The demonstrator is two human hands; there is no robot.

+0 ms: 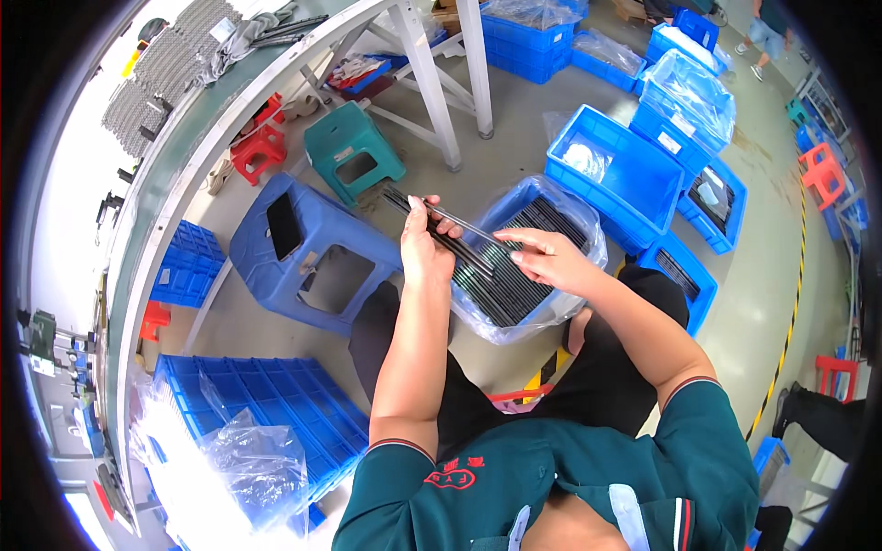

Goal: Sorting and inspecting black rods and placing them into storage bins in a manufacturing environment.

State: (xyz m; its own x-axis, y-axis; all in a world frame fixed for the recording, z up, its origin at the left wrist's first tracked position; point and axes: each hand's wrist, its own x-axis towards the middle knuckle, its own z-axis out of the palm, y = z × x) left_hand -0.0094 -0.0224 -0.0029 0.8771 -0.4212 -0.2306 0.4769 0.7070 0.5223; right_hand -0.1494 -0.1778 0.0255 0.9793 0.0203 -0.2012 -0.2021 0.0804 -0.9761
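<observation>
My left hand is closed around a small bundle of thin dark rods, which slant down to the right. My right hand pinches the near end of a single rod, whose far end reaches to my left fingers. Both hands are above a blue bin lined with clear plastic film, standing on the floor between my knees. Many similar dark rods lie side by side in it. My hands and the held bundle hide part of the bin's contents.
At the left a blue stool carries a black phone, with a green stool behind it. An open blue crate and more bins stand right of the lined bin. Stacked blue crates are at lower left, beside a long workbench.
</observation>
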